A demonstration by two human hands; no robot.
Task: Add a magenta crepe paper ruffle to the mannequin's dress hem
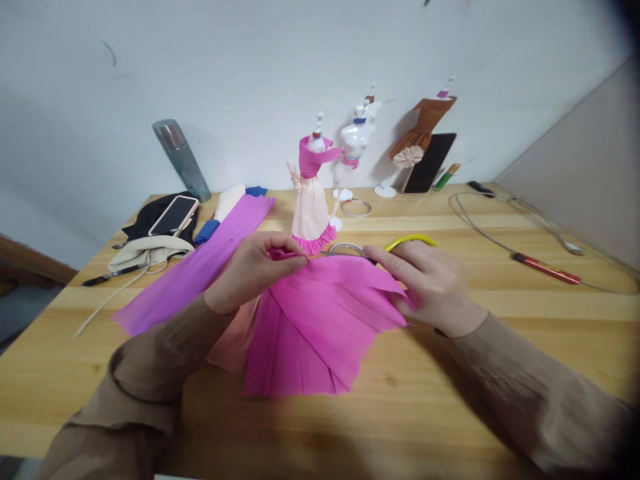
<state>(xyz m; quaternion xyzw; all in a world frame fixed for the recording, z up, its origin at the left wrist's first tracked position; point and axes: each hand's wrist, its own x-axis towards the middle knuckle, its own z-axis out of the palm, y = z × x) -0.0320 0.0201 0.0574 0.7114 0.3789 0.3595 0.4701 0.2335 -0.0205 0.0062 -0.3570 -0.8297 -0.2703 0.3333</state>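
Observation:
Bright pink fabric (320, 320) hangs in folds over the front of the wooden table. My left hand (255, 270) pinches its top edge between thumb and fingertips. In my right hand (430, 280) are scissors with yellow handles (411, 239), their blades pointing left along the fabric's top edge, close to my left fingertips. The right end of the fabric touches the right hand's palm side. Peach fabric (235, 340) shows under the pink at the left. A long purple cloth strip (200, 270) lies left of my left hand.
Behind stand a mannequin in a pink and peach dress (311, 193), white mannequins (356, 143) and one in brown (425, 127). A spray bottle (181, 160), a phone (174, 215) and a beige pouch (145, 252) are at left; a red tool with a cable (545, 268) is at right.

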